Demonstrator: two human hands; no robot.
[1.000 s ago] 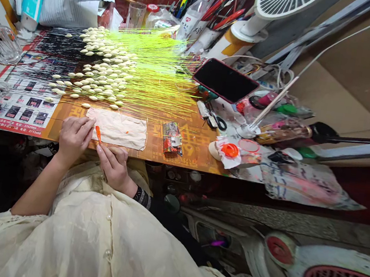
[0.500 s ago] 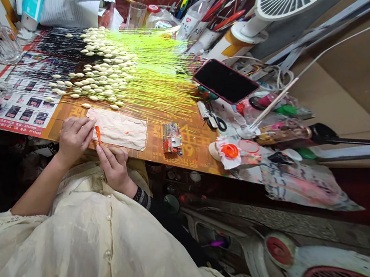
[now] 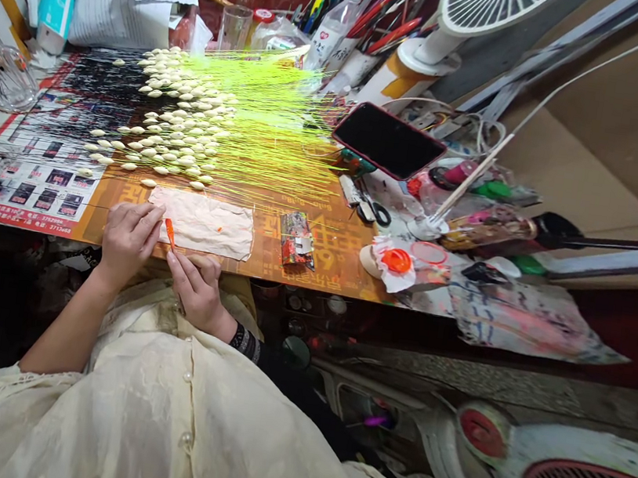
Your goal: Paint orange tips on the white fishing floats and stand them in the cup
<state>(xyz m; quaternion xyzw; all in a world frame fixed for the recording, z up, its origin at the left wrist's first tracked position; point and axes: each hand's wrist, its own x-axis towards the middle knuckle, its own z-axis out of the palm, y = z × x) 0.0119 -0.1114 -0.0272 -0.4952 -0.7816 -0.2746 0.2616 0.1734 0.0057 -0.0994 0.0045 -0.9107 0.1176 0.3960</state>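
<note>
At the table's front edge, my left hand [image 3: 130, 235] is closed in a pinch, with a thin dark stem jutting out to its left. It looks like a fishing float, its body hidden by my fingers. My right hand [image 3: 198, 289] is closed around a slim paintbrush, whose orange tip [image 3: 169, 233] points up beside my left fingertips. Under and beyond the fingers lies a creased pale cloth [image 3: 209, 216] with a small orange spot. Behind it are many cream-bodied fishing floats [image 3: 184, 121] in rows, black stems leftward and yellow-green tips rightward.
Right of the cloth lies a small paint-smeared card [image 3: 297, 239]. Further right are an orange paint pot [image 3: 397, 261], scissors [image 3: 375, 212] and a phone [image 3: 389, 140] propped above the table. A bottle [image 3: 334, 27], a glass [image 3: 234, 28] and a white fan [image 3: 487, 9] stand behind.
The brush's orange tip has shifted very slightly beside my left fingers. Both hands stay in nearly the same place, and everything else is unchanged.
</note>
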